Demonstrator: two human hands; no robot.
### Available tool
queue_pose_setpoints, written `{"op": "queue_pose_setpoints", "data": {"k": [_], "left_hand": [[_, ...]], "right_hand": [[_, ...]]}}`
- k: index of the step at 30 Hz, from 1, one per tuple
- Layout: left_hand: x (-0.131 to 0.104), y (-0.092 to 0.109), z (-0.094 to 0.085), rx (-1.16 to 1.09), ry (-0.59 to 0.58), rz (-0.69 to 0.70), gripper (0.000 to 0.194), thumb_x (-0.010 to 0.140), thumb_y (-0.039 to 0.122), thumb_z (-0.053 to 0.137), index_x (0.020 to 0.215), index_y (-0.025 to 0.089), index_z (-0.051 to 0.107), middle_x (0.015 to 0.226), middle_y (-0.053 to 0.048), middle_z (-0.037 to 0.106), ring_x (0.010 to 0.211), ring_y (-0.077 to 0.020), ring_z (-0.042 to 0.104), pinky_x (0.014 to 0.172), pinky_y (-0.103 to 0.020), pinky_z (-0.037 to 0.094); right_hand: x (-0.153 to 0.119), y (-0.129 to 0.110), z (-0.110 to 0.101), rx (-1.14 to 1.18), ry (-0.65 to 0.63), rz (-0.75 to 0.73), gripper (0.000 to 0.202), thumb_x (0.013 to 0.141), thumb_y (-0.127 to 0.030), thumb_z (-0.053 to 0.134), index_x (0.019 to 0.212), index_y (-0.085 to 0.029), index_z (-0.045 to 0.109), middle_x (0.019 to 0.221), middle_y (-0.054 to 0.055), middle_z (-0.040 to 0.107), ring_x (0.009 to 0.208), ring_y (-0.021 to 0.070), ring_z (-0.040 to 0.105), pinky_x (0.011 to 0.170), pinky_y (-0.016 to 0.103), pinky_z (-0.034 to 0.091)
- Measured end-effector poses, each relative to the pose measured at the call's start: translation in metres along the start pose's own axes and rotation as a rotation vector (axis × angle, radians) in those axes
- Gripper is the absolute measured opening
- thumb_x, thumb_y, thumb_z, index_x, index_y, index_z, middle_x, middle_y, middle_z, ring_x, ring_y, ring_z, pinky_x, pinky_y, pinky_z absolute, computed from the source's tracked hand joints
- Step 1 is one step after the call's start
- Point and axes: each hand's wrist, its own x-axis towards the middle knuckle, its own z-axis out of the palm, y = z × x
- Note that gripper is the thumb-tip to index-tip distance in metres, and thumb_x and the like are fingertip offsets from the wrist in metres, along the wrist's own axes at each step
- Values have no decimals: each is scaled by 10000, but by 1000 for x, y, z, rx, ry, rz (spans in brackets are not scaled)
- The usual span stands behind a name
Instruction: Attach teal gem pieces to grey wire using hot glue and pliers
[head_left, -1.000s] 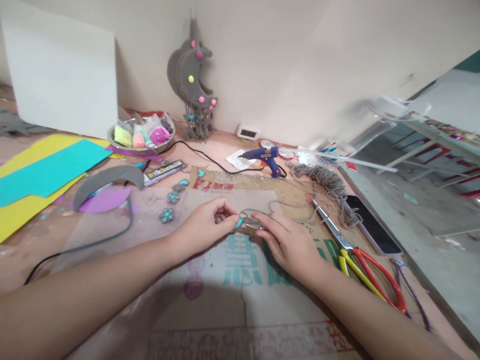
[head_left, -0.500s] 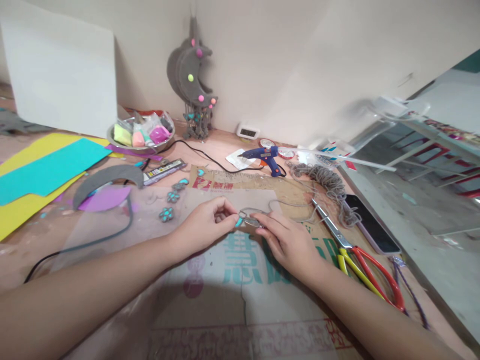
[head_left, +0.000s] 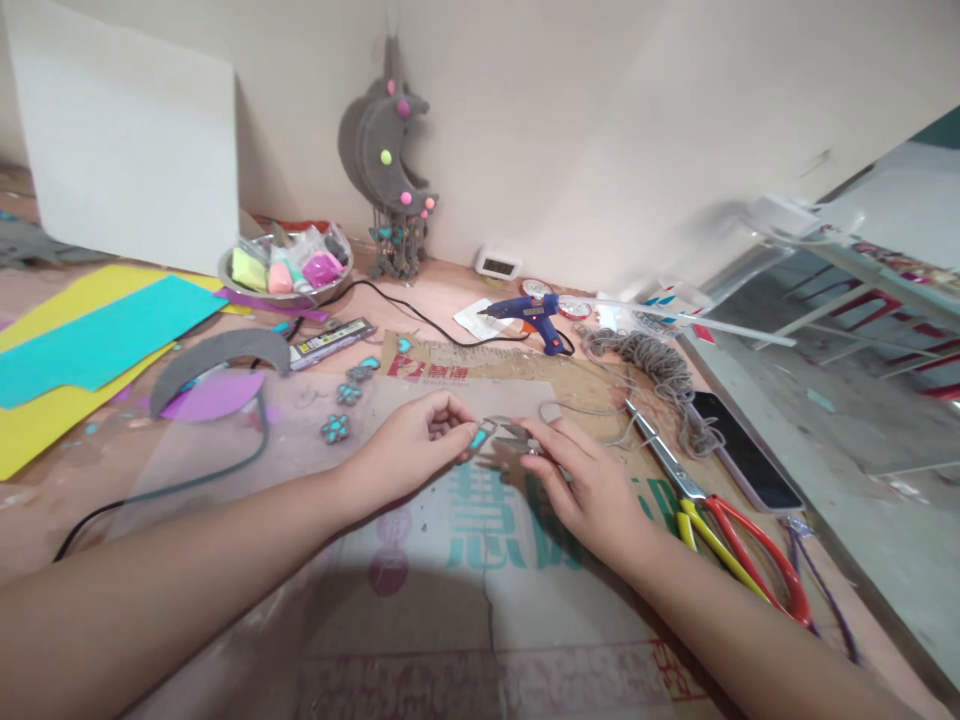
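Note:
My left hand (head_left: 412,445) is closed in a pinch on a small turquoise piece (head_left: 479,437) edged with grey cord. Facing it, my right hand (head_left: 589,480) has thumb and forefinger together on grey cord (head_left: 501,424); the part at its fingertips is blurred. Both hands are just above a plastic-covered cardboard sheet (head_left: 420,620). To the left of my left hand lie turquoise-and-grey flowers (head_left: 335,429) and small heart shapes (head_left: 367,364). A loose strand trails behind my right hand toward a bundle of grey cord (head_left: 652,360).
A blue glue gun (head_left: 536,312) rests behind the hands. Red-and-yellow scissors (head_left: 690,485) and a phone (head_left: 742,450) lie at right. Grey crescent (head_left: 217,360), foam sheets (head_left: 112,335) and a bowl of clay packs (head_left: 285,295) are at left. A moon ornament (head_left: 382,150) hangs on the wall.
My right hand has drawn slightly right, away from my left, so the gap between the fingertips is wider. My left hand keeps its pinch on the turquoise piece.

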Motion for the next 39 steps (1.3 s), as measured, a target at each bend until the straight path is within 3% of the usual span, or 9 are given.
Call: {"op": "queue_pose_setpoints", "data": {"k": [8, 12, 22, 39], "left_hand": [[5, 2, -3, -243, -20, -83, 285, 758, 381, 639, 819, 132, 515, 611, 4, 588, 534, -90, 543, 525, -212, 420], [5, 0, -4, -278, -89, -104, 314, 749, 414, 653, 826, 133, 536, 606, -3, 610, 505, -83, 538, 515, -209, 421], [1, 1, -2, -291, -170, -122, 304, 778, 416, 631, 849, 135, 537, 625, -3, 622, 500, -77, 543, 510, -202, 438], [1, 3, -1, -281, -162, -130, 301, 770, 411, 639, 834, 134, 538, 619, -5, 625, 497, -76, 546, 511, -200, 440]], "right_hand": [[1, 1, 1, -53, 33, -102, 289, 929, -274, 437, 1176, -173, 549, 796, 46, 578, 678, 151, 534, 602, 252, 425], [1, 0, 1, -71, 55, -131, 291, 925, -263, 445, 1181, -167, 544, 792, 47, 582, 670, 153, 525, 595, 254, 419], [2, -2, 0, -78, 79, -162, 290, 920, -250, 454, 1165, -140, 561, 789, 47, 590, 677, 152, 532, 605, 256, 424], [3, -2, 1, -87, 100, -204, 256, 916, -212, 465, 1139, -145, 572, 777, 48, 609, 677, 145, 534, 617, 244, 427]]}}
